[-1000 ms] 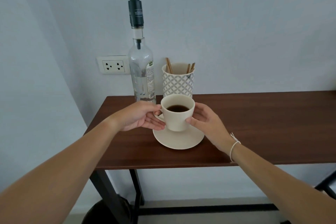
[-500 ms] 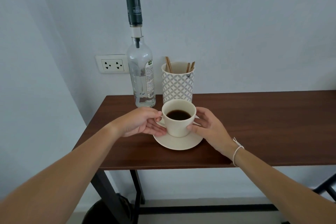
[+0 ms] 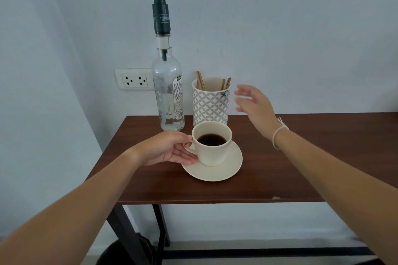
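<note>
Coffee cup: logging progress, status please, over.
Left hand grips cup handle; right hand open, raised beside stick holder. Cup upright on saucer, coffee inside. Bottle close behind.

The left grip (image 3: pixel 170 149) mostly hides the handle of the cup (image 3: pixel 212 154); the right grip (image 3: pixel 256 105) is blurred at its fingertips (image 3: pixel 238 92). The label print on the bottle (image 3: pixel 169 97) is too small to read.

Dark brown wooden surface (image 3: pixel 301 157) stood on black legs (image 3: pixel 120 228). At back left corner: clear glass bottle (image 3: pixel 169 101), upright. Just beside it, to right: grey-and-white patterned holder (image 3: pixel 210 106), wooden sticks (image 3: pixel 200 80) poking out. In front of both, close by: cream saucer (image 3: pixel 233 168), lying flat. Small pale chip (image 3: pixel 276 197) showed on front edge.
</note>
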A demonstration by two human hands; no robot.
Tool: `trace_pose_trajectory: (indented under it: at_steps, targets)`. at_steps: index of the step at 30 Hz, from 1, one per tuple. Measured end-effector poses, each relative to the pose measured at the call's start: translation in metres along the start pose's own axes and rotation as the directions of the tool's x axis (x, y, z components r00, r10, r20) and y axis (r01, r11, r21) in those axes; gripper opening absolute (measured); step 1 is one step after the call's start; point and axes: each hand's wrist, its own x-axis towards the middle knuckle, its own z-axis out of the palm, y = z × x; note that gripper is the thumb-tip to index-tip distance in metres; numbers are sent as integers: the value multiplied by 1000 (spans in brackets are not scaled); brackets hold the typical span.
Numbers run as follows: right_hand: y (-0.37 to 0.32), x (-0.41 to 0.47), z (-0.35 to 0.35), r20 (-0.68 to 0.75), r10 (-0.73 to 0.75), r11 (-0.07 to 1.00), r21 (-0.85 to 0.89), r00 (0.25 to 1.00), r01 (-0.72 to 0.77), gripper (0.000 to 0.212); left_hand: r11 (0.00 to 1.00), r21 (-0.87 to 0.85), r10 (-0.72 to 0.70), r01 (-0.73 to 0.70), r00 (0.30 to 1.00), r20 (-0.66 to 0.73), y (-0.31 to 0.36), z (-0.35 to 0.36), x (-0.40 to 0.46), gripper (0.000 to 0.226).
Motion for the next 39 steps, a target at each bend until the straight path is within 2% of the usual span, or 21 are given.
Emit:
trace_pose_trajectory:
  at_steps: [5,9,13,21,27,35,39]
  targets:
    - [-13,34,4,-53,-100,967,-239,994,85,37,1000,3,-24,24,1000,11,0,1,0,27]
    - [-25,51,13,48,-186,886,-423,981,188,31,1000,-22,-15,15,1000,-21,1,-1,-5,27]
    - [-29,58,13,92,-180,817,-541,979,201,15,1000,-21,-18,17,1000,-4,0,3,-4,28]
    - [-40,60,15,113,-184,751,-624,976,214,21,1000,-20,-16,16,1000,-4,0,1,-4,27]
    - [-62,63,9,90,-260,787,-558,961,265,21,1000,-11,-20,20,1000,11,1,0,-3,28]
    - [-116,64,-9,-135,-419,887,-273,898,373,17,1000,-11,-11,11,1000,23,0,-2,-2,27]
    - [-130,49,-11,-77,-425,897,-165,902,409,18,1000,-14,-10,10,1000,25,0,-2,-2,28]
